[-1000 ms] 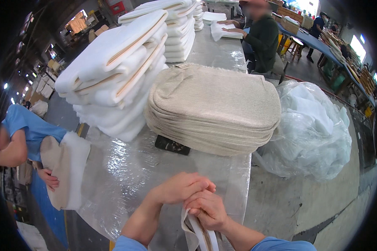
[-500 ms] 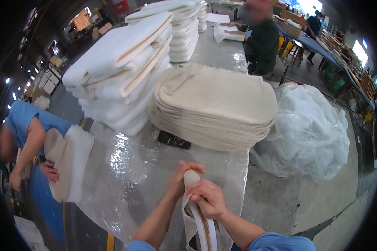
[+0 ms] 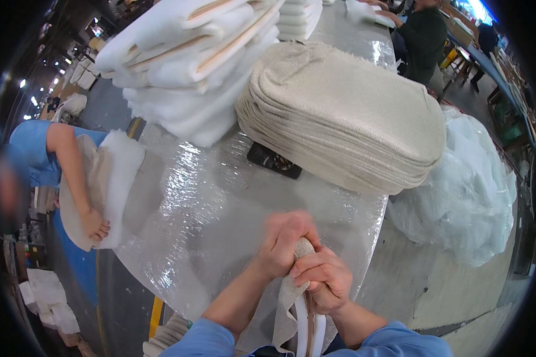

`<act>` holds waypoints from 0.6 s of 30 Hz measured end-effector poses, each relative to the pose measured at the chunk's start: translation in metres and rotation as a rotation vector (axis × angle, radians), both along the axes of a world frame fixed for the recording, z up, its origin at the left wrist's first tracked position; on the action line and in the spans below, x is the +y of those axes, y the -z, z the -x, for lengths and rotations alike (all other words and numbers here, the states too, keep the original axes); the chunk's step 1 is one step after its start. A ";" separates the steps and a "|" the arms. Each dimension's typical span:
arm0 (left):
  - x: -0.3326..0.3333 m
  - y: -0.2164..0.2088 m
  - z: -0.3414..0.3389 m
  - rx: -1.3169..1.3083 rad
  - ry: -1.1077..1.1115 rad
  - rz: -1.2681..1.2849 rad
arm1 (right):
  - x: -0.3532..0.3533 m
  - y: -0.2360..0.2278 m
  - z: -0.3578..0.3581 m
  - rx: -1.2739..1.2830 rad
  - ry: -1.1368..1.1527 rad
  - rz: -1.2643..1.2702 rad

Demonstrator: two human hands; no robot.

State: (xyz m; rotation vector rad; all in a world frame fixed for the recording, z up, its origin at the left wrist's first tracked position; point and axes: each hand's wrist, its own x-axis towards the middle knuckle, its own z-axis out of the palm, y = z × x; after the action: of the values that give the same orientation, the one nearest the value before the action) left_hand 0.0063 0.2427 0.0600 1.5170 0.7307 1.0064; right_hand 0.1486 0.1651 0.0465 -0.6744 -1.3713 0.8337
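so the beige cover [image 3: 286, 304] was only partway on the white pad [image 3: 302, 327] over the table's [image 3: 220, 208] near edge, wrapped round the tip but gaping lower down, with white and brown layers bare. left hand [image 3: 284, 243], kinda blurry, was curled round that tip while the right hand [image 3: 323, 278] pinched the cover just beside it. couldn't read any brand or label, and marks on the dark flat thing [image 3: 273, 160] by the beige stack [image 3: 351, 113] were too small.

A fabric stack [image 3: 345, 113], padding pile [image 3: 178, 65] and long worktable [image 3: 220, 205] show a workshop.
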 end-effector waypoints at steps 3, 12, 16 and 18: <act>-0.014 0.022 -0.002 -0.280 -0.151 0.291 | 0.008 -0.005 0.001 -0.065 0.018 0.046; -0.062 0.131 0.015 -0.283 -0.109 1.047 | -0.012 -0.044 -0.003 -0.261 0.033 0.062; -0.083 0.123 -0.009 -0.441 -0.067 1.174 | -0.021 -0.057 -0.003 -0.318 0.061 0.060; -0.076 0.101 -0.020 -0.410 -0.214 1.281 | -0.028 -0.051 -0.003 -0.276 0.074 0.024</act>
State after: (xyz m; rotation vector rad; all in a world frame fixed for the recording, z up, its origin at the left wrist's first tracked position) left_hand 0.0260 0.1669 -0.0405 0.1241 0.9569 0.6895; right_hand 0.1512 0.1366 0.0975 -0.8785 -1.5749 0.7172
